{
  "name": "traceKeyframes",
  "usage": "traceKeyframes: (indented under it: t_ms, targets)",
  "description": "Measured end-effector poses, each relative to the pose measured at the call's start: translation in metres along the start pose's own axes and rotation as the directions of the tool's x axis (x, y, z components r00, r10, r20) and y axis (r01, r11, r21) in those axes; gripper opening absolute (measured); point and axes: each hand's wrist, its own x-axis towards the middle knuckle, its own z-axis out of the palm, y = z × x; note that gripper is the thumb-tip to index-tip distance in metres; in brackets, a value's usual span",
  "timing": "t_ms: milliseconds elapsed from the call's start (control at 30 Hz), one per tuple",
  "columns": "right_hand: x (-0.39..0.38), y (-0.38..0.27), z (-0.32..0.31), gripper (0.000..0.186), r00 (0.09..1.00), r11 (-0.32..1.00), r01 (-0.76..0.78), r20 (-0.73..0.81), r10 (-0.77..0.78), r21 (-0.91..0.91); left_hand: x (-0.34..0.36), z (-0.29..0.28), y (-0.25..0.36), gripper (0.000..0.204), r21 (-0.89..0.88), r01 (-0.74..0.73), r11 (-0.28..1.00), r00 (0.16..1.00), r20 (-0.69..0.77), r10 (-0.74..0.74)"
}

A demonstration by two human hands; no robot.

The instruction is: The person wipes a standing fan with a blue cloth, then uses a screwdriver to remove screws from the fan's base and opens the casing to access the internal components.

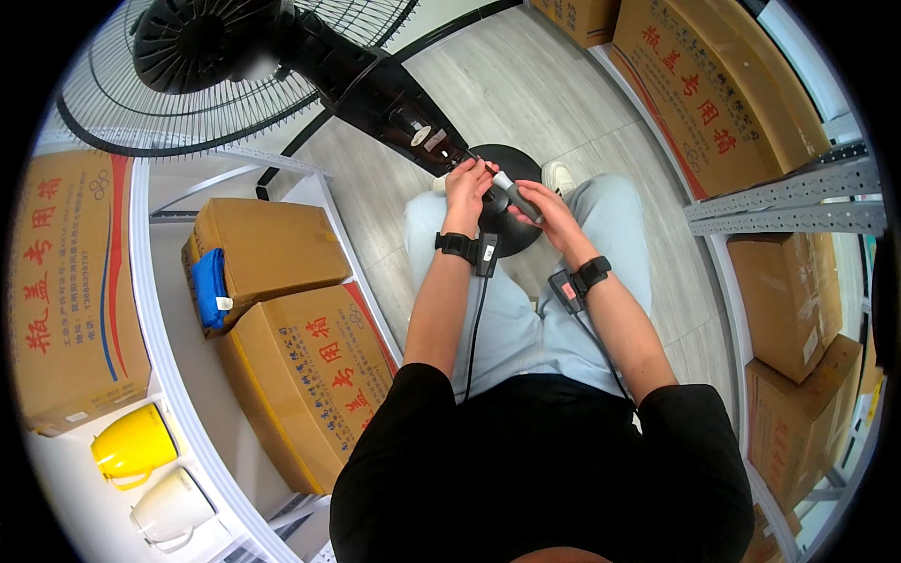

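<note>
A black floor fan (404, 103) leans across the upper left, its lower housing facing me. My right hand (556, 218) is closed around the grey and white handle of a screwdriver (519, 199). The tool's thin shaft runs up and left to the bottom end of the housing. My left hand (465, 192) is closed at the front of the screwdriver, fingertips against the shaft and close to the housing. Fingers hide the exact contact at the tip. Below both hands lies the round black fan base (514, 167), partly covered by them and my legs.
A wire fan guard (103, 94) fills the upper left. White shelves with cardboard boxes (272, 249) flank me; a blue cloth bundle (208, 289), a yellow mug (136, 446) and a white mug (174, 509) are on the left. Cables hang from both wrist straps.
</note>
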Motion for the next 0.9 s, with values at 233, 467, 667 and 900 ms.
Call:
traceKeyframes:
  t_ms: [233,467,667,900]
  targets:
    - [0.005,0.006,-0.002,0.038,1.0,0.991,0.001,-0.022,-0.004,-0.132,0.003,0.002,0.0,0.027,-0.177,0.009,0.984,0.997,0.072,0.004]
    - [-0.009,0.005,-0.014,0.037,0.999,0.973,0.018,-0.032,-0.026,-0.231,0.015,-0.012,0.0,0.026,-0.243,-0.007,0.97,0.998,0.064,0.023]
    - [-0.017,0.004,-0.032,0.034,0.998,0.964,0.027,-0.042,-0.04,-0.266,0.007,-0.004,-0.001,0.018,-0.191,0.032,0.981,0.998,0.05,-0.023]
    - [-0.024,0.003,-0.018,0.034,1.0,0.941,-0.011,-0.012,0.008,-0.337,0.015,-0.04,-0.005,0.018,-0.192,0.039,0.981,0.995,-0.079,-0.055]
